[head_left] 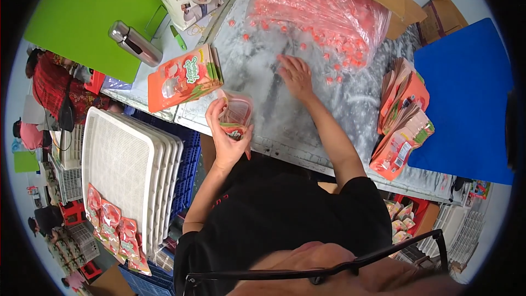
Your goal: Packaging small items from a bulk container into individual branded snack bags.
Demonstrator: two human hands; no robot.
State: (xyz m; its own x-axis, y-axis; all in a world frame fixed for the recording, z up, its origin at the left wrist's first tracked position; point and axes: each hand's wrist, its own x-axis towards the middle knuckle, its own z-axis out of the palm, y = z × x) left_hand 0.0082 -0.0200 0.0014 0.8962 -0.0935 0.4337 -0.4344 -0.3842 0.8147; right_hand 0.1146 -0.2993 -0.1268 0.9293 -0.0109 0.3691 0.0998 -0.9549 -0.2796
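Two hands at work, centre of frame. Left hand (227,134): fingers curled around small glossy plastic pouch (236,115), clear-fronted with red and green print, held upright just over near table edge, mouth toward upper frame, long axis near vertical. Right hand (296,77): fingers spread flat, holding nothing, on scratched grey metal table (339,126) among loose small red candies (329,79). Large crinkled clear bag (323,11) of same candies, upper centre. Stacks of flat printed pouches, left (183,77) and right (402,120). White perforated trays (126,164), lower left.
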